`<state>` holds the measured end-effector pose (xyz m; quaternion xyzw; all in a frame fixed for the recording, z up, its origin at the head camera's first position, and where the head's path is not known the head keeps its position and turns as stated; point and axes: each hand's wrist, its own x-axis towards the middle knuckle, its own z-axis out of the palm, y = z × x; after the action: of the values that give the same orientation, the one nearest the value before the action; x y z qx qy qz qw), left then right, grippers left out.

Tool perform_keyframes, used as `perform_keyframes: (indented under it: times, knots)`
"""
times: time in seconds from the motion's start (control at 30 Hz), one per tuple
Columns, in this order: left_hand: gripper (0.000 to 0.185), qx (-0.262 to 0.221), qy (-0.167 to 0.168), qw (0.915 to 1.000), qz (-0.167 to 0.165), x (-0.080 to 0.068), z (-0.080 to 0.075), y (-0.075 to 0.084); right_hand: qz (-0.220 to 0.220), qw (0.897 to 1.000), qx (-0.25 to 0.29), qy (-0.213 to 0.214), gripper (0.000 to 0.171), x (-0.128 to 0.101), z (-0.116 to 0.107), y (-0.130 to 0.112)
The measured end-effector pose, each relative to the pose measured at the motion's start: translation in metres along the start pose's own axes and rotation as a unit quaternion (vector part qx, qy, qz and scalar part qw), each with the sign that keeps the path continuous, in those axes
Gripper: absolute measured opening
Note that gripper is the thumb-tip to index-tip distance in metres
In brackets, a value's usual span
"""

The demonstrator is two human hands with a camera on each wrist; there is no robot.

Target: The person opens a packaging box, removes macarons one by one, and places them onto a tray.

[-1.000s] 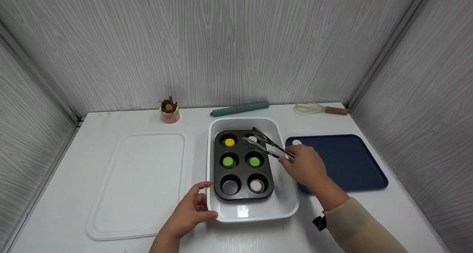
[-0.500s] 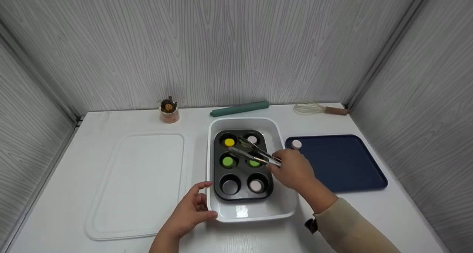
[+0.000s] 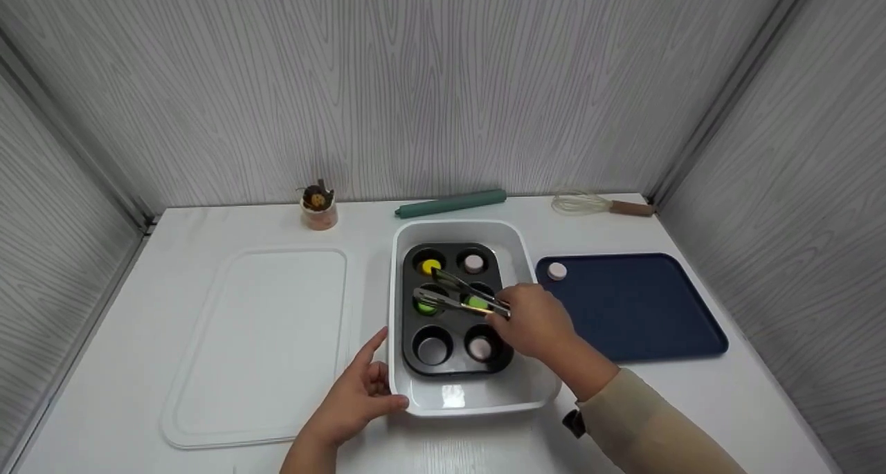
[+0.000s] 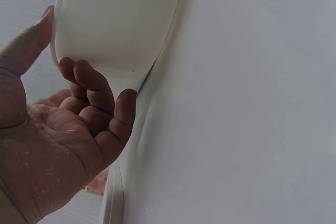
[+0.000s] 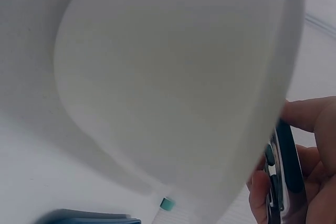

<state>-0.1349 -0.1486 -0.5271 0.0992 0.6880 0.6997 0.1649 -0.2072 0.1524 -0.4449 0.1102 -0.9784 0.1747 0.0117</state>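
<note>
The right hand [image 3: 533,322] grasps the handle end of metal tongs [image 3: 457,293], whose spread tips reach over the middle row of the black muffin tin [image 3: 453,308], one on each side of the green piece [image 3: 426,305] in the middle-left cup. The tin sits inside a white dish [image 3: 477,398] near the table's middle. The left hand [image 3: 356,399] curls round the dish's front-left corner, thumb against the rim.

white dish [image 3: 533,384], black muffin pan [image 3: 451,367], navy tray [image 3: 644,308], green rolling pin [image 3: 450,203]
</note>
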Motion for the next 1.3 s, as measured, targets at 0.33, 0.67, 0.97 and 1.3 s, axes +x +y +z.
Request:
perform_keyframes:
  times: [0.33,0.67,0.97,1.3]
  knots:
    - [0.117,0.002,-0.007,1.0,-0.001,0.001,-0.002,-0.001,0.003,1.0,-0.014,-0.005,0.02,0.002,0.006,-0.002]
    - [0.116,0.0,-0.009,1.0,0.0,0.0,-0.002,-0.001,0.007,0.999,-0.032,-0.024,0.029,0.004,0.007,-0.003]
    - [0.116,0.003,-0.012,0.9999,0.003,0.001,-0.002,-0.002,0.009,0.999,-0.041,-0.031,0.019,0.006,0.004,-0.006]
    - [0.116,0.007,-0.018,0.9998,0.01,0.001,-0.003,-0.003,-0.005,0.997,-0.06,-0.041,0.023,0.01,0.004,-0.012]
